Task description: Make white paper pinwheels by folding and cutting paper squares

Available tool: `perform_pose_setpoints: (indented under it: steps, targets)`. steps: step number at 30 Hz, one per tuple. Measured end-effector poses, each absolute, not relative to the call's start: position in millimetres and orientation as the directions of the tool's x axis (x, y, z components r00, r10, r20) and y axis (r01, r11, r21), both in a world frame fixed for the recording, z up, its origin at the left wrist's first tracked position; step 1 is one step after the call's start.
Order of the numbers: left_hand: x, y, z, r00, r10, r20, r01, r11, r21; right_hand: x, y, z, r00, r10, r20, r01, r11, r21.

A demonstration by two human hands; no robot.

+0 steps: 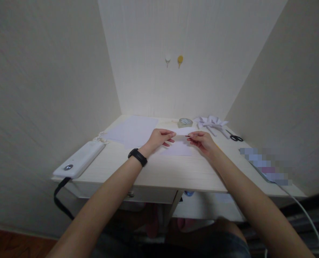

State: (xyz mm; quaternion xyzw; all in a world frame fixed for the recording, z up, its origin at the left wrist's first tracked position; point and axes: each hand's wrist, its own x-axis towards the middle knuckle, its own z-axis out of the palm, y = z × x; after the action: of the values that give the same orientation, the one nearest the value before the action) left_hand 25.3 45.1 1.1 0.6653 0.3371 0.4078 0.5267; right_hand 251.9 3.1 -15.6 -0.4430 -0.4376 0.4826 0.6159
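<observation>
A small piece of white paper is stretched between my two hands above the desk. My left hand pinches its left end between thumb and forefinger, other fingers loosely curled; a black watch is on that wrist. At the paper's right end, my right hand grips in the same way. Below them a white sheet lies on the desk. Larger white sheets are spread to the left. Just behind the held paper sits a roll of clear tape.
White folded paper strips are heaped at the back right, near black-handled scissors. A blurred device with a white cable lies at the right edge. A white box-like device with a black strap occupies the left edge. Two hooks hang on the wall.
</observation>
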Motion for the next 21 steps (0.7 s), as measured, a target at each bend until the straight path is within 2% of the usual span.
perform_pose_setpoints:
  steps: [5,9,14,21]
  targets:
    - [29,45,-1,0.400,0.892,0.210,-0.025,-0.218,0.976,250,4,-14,0.174,0.978,0.116,-0.201,0.151,-0.968]
    - [34,45,-3,0.322,0.911,0.256,-0.060,-0.250,0.966,245,7,-14,0.256,0.958,0.132,-0.179,0.181,-0.967]
    - [38,45,-3,0.242,0.938,0.246,-0.121,-0.223,0.967,238,8,-13,0.343,0.929,0.136,-0.168,0.203,-0.965]
    - [38,43,-4,0.272,0.939,0.209,-0.239,-0.144,0.960,232,6,-13,0.361,0.922,0.139,-0.181,0.216,-0.960]
